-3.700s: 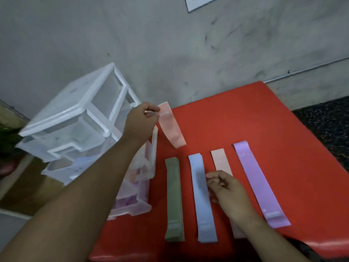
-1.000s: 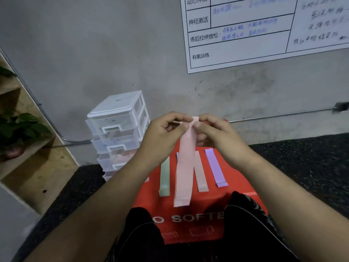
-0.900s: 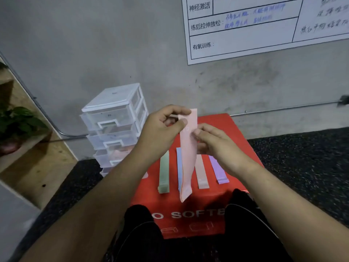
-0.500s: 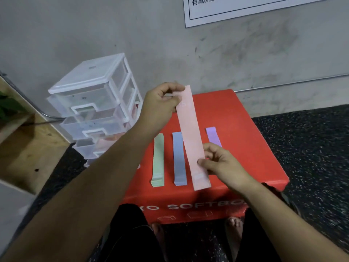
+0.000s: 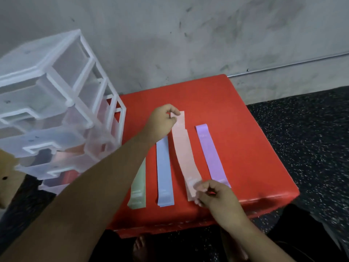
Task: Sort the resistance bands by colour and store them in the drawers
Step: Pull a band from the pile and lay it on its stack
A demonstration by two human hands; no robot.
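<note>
Left hand (image 5: pixel 162 122) pinches the far end, right hand (image 5: pixel 217 195) the near end, of a thin pale pink elastic resistance band (image 5: pixel 184 152). It looks light and floppy, best held by both ends.

Under my grip is a red box (image 5: pixel 245 148). Past my grip a grey wall (image 5: pixel 188 44) goes up, with a thin pipe (image 5: pixel 283 64) running low along it. Right of my grip the floor (image 5: pixel 311 129) is dark with little specks. Close below my grip a bare foot (image 5: pixel 140 248) shows
</note>
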